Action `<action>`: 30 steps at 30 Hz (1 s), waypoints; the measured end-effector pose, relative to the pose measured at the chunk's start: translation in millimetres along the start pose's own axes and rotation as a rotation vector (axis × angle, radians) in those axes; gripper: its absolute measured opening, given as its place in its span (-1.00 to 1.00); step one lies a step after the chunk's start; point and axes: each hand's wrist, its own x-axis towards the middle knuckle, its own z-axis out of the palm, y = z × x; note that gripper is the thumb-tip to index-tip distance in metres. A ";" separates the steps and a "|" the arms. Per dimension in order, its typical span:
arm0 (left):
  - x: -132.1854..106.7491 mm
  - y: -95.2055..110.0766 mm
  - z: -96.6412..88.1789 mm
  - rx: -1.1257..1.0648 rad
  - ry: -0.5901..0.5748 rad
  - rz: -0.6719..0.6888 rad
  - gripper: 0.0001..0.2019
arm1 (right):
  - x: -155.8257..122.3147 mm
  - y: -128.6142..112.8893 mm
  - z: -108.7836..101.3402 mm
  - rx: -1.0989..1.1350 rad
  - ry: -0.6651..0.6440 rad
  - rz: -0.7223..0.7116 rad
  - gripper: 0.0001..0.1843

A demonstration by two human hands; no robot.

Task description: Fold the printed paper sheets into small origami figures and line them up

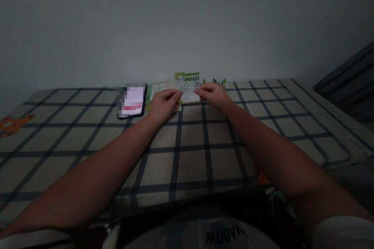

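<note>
Between my two hands is a green and white printed leaflet [189, 95], raised off the table with its printed side facing me. My left hand [165, 103] pinches its left edge, and my right hand [214, 95] pinches the right edge. Behind my left hand, another green, white and orange printed sheet [156, 88] lies on the tablecloth, partly covered by the hand. Small green pointed pieces [224, 82] show just behind my right hand; what they are I cannot make out.
A dark-edged tablet or phone [134, 101] with a lit, partly blurred screen lies left of the sheets. The checked tablecloth [189, 163] covers the table, which stands against a plain wall [187, 19]. A dark slatted thing [347, 81] is at the far right.
</note>
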 end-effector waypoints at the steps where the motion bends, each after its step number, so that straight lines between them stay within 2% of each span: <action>1: 0.2 -1.5 -0.1 0.018 0.017 0.014 -0.65 | 0.4 1.2 -0.7 -0.004 -0.010 0.005 -0.56; 9: 2.1 -7.7 -1.4 0.058 0.162 0.048 -0.69 | -0.2 5.6 -4.1 -0.064 -0.100 0.051 -0.60; 18: -0.5 -0.8 -0.9 0.079 0.145 0.029 -0.67 | -1.0 0.1 -3.8 -0.080 -0.073 0.091 -0.68; 24: 0.9 -5.4 -2.3 0.085 0.136 0.020 -0.63 | -0.7 0.3 -3.9 -0.086 -0.069 0.080 -0.69; 30: -0.8 0.6 -2.5 0.039 0.134 0.003 -0.65 | -1.8 -0.7 -4.8 -0.101 -0.087 0.075 -0.65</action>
